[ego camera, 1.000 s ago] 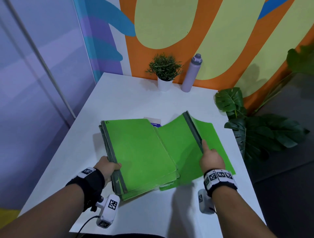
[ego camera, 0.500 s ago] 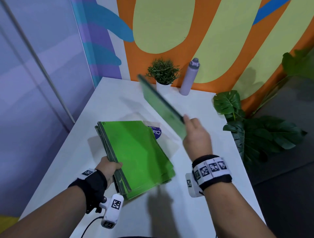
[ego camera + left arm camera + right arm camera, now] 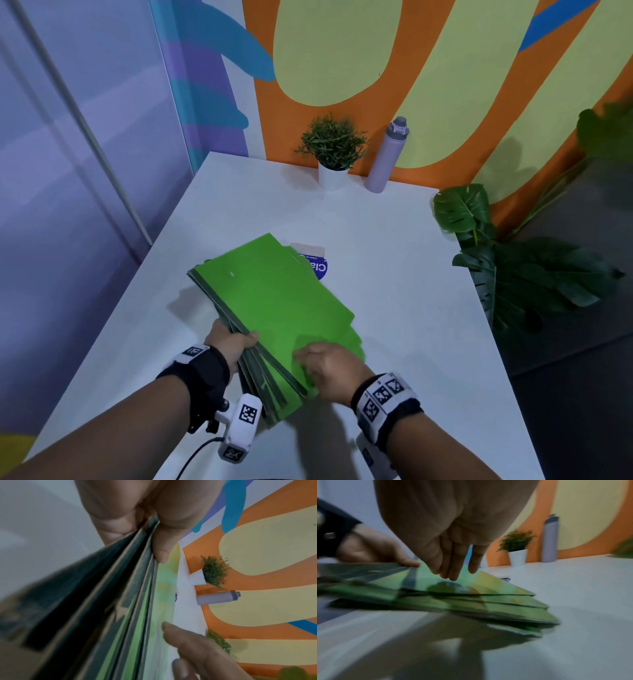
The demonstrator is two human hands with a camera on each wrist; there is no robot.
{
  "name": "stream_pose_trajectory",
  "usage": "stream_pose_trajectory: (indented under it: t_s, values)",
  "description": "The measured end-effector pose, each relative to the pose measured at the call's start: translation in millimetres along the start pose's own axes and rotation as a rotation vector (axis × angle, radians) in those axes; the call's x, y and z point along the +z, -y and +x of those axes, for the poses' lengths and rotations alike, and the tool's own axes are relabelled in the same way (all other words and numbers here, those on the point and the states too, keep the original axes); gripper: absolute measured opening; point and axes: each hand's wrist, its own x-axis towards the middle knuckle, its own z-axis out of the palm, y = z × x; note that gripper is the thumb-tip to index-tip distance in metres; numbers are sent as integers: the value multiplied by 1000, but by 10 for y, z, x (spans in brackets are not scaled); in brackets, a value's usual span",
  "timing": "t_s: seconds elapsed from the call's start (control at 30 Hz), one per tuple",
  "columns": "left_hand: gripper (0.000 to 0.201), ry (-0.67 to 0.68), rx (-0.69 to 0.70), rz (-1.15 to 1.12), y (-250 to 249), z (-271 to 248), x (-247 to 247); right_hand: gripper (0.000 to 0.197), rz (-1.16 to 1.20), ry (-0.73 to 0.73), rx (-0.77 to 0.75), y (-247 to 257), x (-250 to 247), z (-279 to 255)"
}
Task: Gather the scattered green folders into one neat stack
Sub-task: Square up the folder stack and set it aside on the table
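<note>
Left-wrist view, item one: thumb of the left hand laid on top of the stack of green folders, remaining fingers curled beneath; dark spines pinched between them, near the top centre of that frame. Grasp: clamped on the spine edge.

Item two: right hand, lower centre of the head view. Fingers straight and close together, pointing down at the top cover; relaxed, holding nothing. Actual contact with the cover cannot be confirmed through the blur.

Item three: the stack itself, centre of the head view, lying on the white table, long axis running from upper left to lower right. Spines fanned along the lower left edge; free corners stepped, one past another, at the right edge in the right-wrist view. No loose folder visible elsewhere on the table.

Item four: blue-printed label or card, partly under the stack's far corner. Potted plant and lilac bottle at the table's back edge, upper centre, well apart from the stack. Large-leafed plant off the right side of the table.

Step in hand, by judgement: gathering appears finished; squaring-up remains. Next move calls for the left hand to hold the spines steady while the right pushes the stepped edges flush, probably with a tap against the table to align corners.
</note>
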Motion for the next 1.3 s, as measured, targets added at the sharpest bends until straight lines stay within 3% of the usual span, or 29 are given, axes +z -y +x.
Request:
stream_pose_trajectory:
  t_s: [0.07, 0.13, 0.2, 0.23, 0.3, 0.4, 0.57, 0.8, 1.13, 1.3]
  values:
    - [68, -13, 109, 48, -204, -278, 26, 43, 83, -156, 183, -178, -117, 3]
    - [48, 10, 247, 110, -422, -572, 47, 47, 168, -305, 474, -373, -342, 15]
    - [41, 97, 382, 109, -573, -741, 38, 64, 404, -371, 713, -505, -625, 6]
    - [45, 137, 442, 116, -651, -804, 31, 68, 599, -431, 746, -547, -751, -1]
    - [51, 199, 523, 126, -796, -866, 27, 60, 990, -582, 646, -569, -949, -36]
    - [45, 182, 562, 163, -934, -822, 45, 50, 1149, -740, 469, -510, -1080, -58]
    - [40, 131, 518, 14, -1028, -782, 103, 56, 1232, -792, 417, -402, -1002, -33]
    - [93, 210, 570, -145, -1087, -656, 68, 84, 1279, -851, 466, -345, -983, -20]
    - [71, 192, 577, -142, -1047, -714, 156, 76, 1282, -873, 553, -171, -916, 137]
    - [87, 230, 619, -202, -1167, -756, 51, 73, 1253, -957, 503, -174, -1004, 102]
